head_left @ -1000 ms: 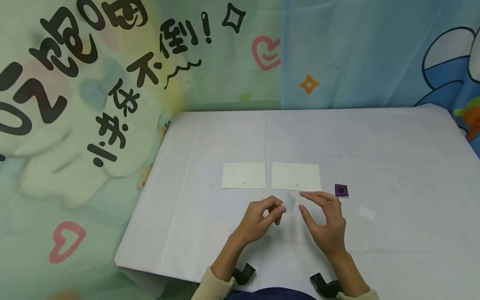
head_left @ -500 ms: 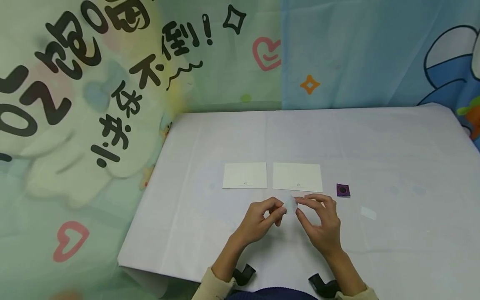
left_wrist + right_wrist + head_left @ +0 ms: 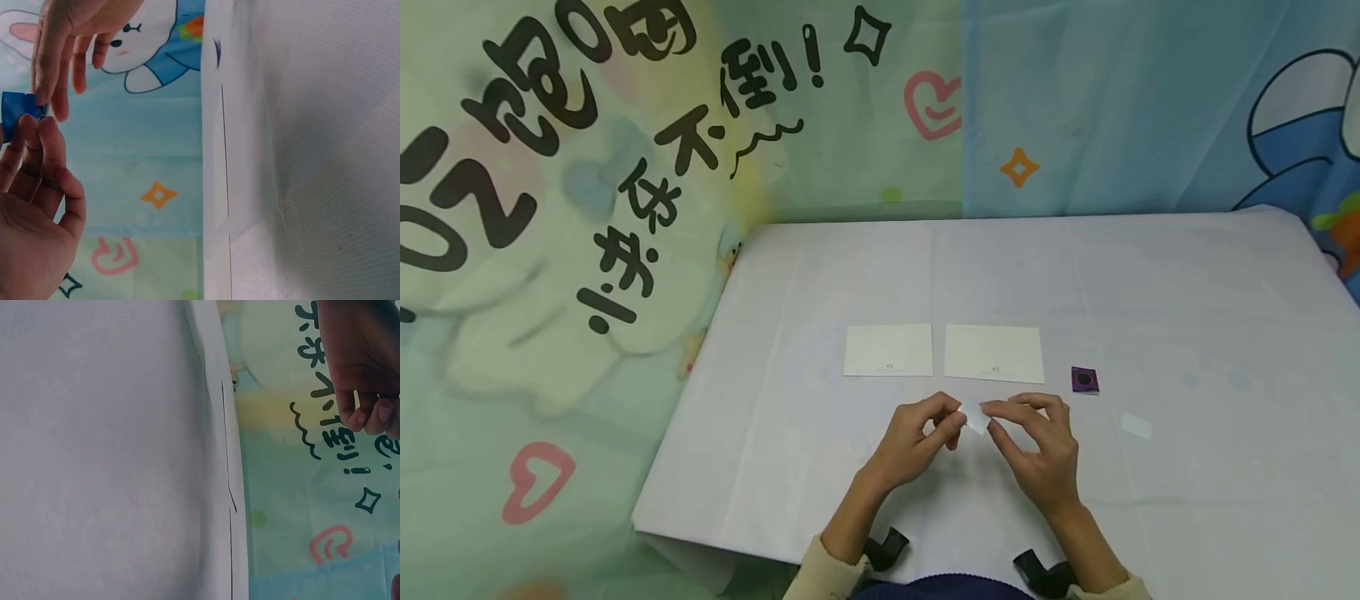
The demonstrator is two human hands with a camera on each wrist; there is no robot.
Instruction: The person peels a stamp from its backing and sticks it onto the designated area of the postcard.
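Note:
Between both hands, above the table, is a small thin square sheet [image 3: 974, 418], whitish in the head view. Its other face appears blue in the left wrist view, where the blue sheet [image 3: 17, 111] is partly cut off by the frame. My left hand [image 3: 913, 437] pinches its left edge with thumb and forefinger. At the right edge, the thumb and forefinger of my right hand [image 3: 1041, 446] pinch it too. The right wrist view shows the left hand [image 3: 369, 362] at top right; the sheet is out of that frame.
Two white cards [image 3: 888, 351] [image 3: 994, 353] lie side by side beyond the hands. To their right sits a small purple square packet [image 3: 1085, 380] with a dark circle. A translucent white slip [image 3: 1137, 426] lies nearer, on the white-covered table [image 3: 1210, 317].
My right hand has moved left from an open pose to the sheet and now pinches its right edge. The sheet has turned and tilted. My left hand keeps its hold, shifting slightly left.

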